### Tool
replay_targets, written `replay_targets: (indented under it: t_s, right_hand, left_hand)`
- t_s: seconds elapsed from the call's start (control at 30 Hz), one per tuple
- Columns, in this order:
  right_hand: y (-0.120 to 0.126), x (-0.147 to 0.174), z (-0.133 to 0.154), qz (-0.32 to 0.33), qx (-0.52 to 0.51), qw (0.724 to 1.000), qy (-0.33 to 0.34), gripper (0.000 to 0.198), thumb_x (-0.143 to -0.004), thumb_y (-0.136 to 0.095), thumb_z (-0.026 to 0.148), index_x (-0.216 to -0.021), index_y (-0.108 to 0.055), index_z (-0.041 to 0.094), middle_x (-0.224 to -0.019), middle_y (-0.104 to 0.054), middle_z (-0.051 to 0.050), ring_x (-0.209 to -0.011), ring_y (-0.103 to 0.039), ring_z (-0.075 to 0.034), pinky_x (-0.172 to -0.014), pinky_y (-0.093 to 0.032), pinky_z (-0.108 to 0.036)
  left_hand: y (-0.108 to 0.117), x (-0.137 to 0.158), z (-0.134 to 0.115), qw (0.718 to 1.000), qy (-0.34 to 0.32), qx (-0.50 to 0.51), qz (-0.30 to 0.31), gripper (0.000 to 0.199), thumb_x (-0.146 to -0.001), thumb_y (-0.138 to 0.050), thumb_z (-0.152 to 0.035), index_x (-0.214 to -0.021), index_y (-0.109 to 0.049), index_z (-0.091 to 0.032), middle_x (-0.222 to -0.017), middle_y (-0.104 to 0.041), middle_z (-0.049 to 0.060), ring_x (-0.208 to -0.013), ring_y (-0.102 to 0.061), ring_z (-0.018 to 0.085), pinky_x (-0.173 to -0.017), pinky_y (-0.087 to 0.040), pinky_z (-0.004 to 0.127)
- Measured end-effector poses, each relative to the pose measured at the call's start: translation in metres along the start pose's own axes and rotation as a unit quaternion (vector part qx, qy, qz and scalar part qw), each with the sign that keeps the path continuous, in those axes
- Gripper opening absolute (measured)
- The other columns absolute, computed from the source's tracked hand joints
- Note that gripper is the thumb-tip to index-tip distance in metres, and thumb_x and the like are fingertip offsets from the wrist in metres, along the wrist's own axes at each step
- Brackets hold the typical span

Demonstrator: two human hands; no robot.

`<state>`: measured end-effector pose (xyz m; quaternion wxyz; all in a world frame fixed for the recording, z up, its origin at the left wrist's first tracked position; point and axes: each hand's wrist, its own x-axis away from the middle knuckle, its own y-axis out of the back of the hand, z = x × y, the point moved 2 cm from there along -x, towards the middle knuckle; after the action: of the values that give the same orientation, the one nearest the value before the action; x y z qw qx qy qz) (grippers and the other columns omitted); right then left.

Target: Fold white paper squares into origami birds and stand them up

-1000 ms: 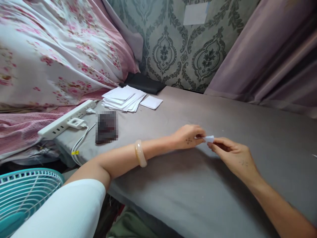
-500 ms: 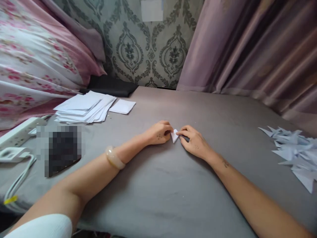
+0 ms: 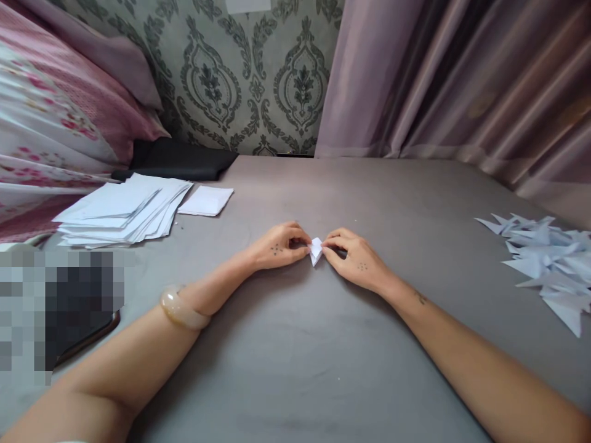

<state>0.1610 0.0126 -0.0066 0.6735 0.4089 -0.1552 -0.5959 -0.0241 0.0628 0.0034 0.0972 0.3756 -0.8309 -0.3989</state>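
Note:
A small folded piece of white paper (image 3: pixel 316 251) with a point toward me is held just over the grey cloth surface, between my two hands. My left hand (image 3: pixel 281 247) pinches its left edge between thumb and fingertips. On the opposite edge, my right hand (image 3: pixel 354 255) grips the paper with thumb and index finger. A pale bangle (image 3: pixel 183 309) circles my left wrist. The finer folds are too small to make out.
White paper sheets (image 3: pixel 111 212) lie stacked at the left, with a smaller paper pile (image 3: pixel 206 201) beside them. Several folded pointed paper pieces (image 3: pixel 549 258) are heaped at the right. A dark, pixelated object (image 3: pixel 83 307) rests near my left forearm. Curtains (image 3: pixel 397 74) hang behind.
My view has shifted, so the surroundings sit further left. The folded paper now shows a fuller diamond shape, and my fingers have moved out to its two side edges.

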Motion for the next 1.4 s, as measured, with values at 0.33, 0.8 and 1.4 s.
replay_targets:
  t_s: [0.33,0.8,1.4]
  right_hand:
    - [-0.002,-0.010,-0.003,-0.005,-0.031,0.999,-0.043,0.019,-0.083,-0.052,0.023,-0.075,-0.069,0.020,-0.095,-0.066,-0.006,-0.079,-0.062,-0.015,-0.074,-0.049,-0.031]
    - [-0.002,-0.019,-0.011,-0.011,-0.035,0.995,-0.098,0.019,-0.078,-0.058,0.027,-0.063,-0.065,0.018,-0.098,-0.064,-0.006,-0.068,-0.059,-0.012,-0.072,-0.048,-0.032]
    - [-0.008,-0.016,-0.010,-0.031,0.023,0.996,-0.082,0.017,-0.081,-0.057,0.023,-0.065,-0.060,0.019,-0.095,-0.061,-0.006,-0.068,-0.058,-0.013,-0.074,-0.047,-0.032]
  left_hand:
    - [-0.004,-0.008,0.006,0.999,0.038,-0.004,-0.031,0.034,-0.089,-0.047,-0.040,-0.080,-0.068,-0.014,-0.082,-0.061,0.005,-0.068,-0.052,0.012,-0.064,-0.041,0.024]
    - [-0.008,-0.015,0.006,0.994,0.093,-0.028,-0.056,0.019,-0.078,-0.056,-0.028,-0.079,-0.070,-0.015,-0.083,-0.060,0.005,-0.071,-0.054,0.014,-0.067,-0.044,0.027]
    - [-0.010,-0.014,0.009,0.993,0.111,0.009,-0.043,0.013,-0.080,-0.059,-0.026,-0.082,-0.063,-0.014,-0.090,-0.053,0.005,-0.078,-0.052,0.014,-0.077,-0.045,0.030]
